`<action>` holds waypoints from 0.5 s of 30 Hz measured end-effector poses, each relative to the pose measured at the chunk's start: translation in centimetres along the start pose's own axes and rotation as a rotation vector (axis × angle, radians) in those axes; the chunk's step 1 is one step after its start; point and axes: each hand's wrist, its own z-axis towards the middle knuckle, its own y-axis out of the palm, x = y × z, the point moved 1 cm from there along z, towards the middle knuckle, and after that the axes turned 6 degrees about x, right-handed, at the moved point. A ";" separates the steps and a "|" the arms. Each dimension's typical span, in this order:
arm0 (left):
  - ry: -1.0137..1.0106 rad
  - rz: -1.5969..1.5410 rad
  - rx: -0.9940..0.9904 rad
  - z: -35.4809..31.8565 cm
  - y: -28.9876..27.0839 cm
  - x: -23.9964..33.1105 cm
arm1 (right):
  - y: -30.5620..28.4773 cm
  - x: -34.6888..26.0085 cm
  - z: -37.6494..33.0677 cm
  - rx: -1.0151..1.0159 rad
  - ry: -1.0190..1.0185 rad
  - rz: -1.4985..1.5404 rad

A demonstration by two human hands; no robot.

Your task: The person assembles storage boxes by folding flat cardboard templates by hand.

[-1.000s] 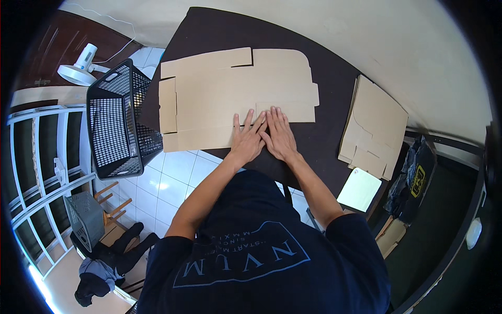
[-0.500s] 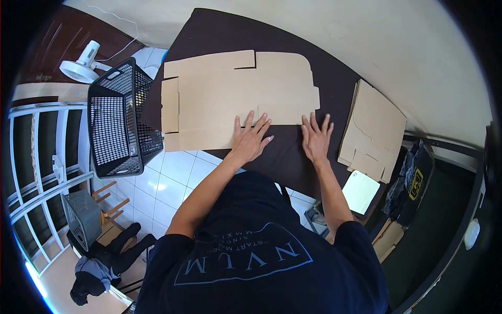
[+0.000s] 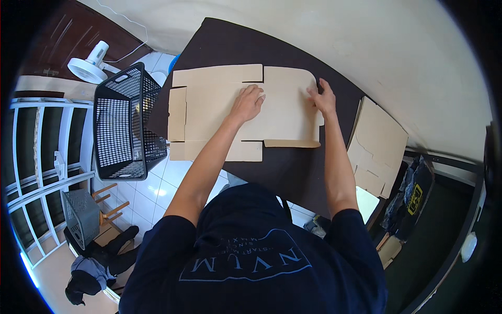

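Both your hands are on an unfolded cardboard box blank.

Your left hand [image 3: 248, 102] lies open, pressing flat near the middle of the flat cardboard box blank [image 3: 219, 112], while your right hand [image 3: 324, 99] grips its far right edge with curled fingers. The blank lies spread on the dark counter [image 3: 282, 167]; one bottom-right flap looks creased over, the rest unfolded, so the forming seems barely begun. More flat blanks [image 3: 379, 144] wait at your right, a black mesh basket [image 3: 123, 123] at your left.

Both forearms extend up-frame. Left hand [image 3: 248, 102] at centre, fingers loosely curled, palm down; right hand [image 3: 323, 99] right of centre, fingers bent.
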 end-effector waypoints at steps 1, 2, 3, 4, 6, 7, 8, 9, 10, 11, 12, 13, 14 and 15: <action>-0.006 0.108 -0.064 0.4 -0.1 -0.7 | 0.9 -0.7 0.7 -0.004 -0.004 0.006; -0.015 0.213 -0.132 0.9 0.0 -1.4 | 1.9 -0.8 1.6 -0.022 0.015 -0.033; -0.013 0.216 -0.136 1.5 -0.1 -1.4 | 2.6 -0.5 2.6 -0.036 0.039 -0.072; -0.045 0.223 -0.210 2.1 -0.1 -1.4 | 3.2 -0.2 3.4 -0.035 0.043 -0.069; -0.078 0.225 -0.296 2.8 0.3 -1.1 | 3.7 1.6 5.4 0.056 -0.042 -0.156; -0.100 0.248 -0.297 3.1 0.6 -0.7 | 3.6 2.3 6.3 0.060 -0.033 -0.159; -0.130 0.276 -0.290 3.2 0.6 -0.9 | 3.9 2.0 6.6 0.092 -0.111 -0.280; -0.136 0.276 -0.293 3.4 0.6 -1.1 | 4.0 1.9 6.7 0.127 -0.189 -0.403; -0.168 0.265 -0.285 3.8 0.5 -1.3 | 3.3 1.9 7.1 0.123 -0.186 -0.405; -0.201 0.255 -0.276 4.0 0.4 -1.5 | 2.2 0.6 7.2 -0.028 0.003 -0.240; -0.204 0.253 -0.278 4.1 0.3 -1.6 | 1.5 -0.2 7.0 -0.175 0.191 -0.072; -0.231 0.141 -0.271 4.2 0.1 -1.8 | 2.1 1.2 7.0 0.070 -0.002 -0.124; -0.260 0.032 -0.258 4.3 -0.2 -2.0 | 1.9 0.6 6.0 0.063 -0.004 -0.123; -0.276 0.039 -0.249 3.7 -0.7 -2.4 | 1.8 -0.8 3.7 0.000 -0.097 -0.254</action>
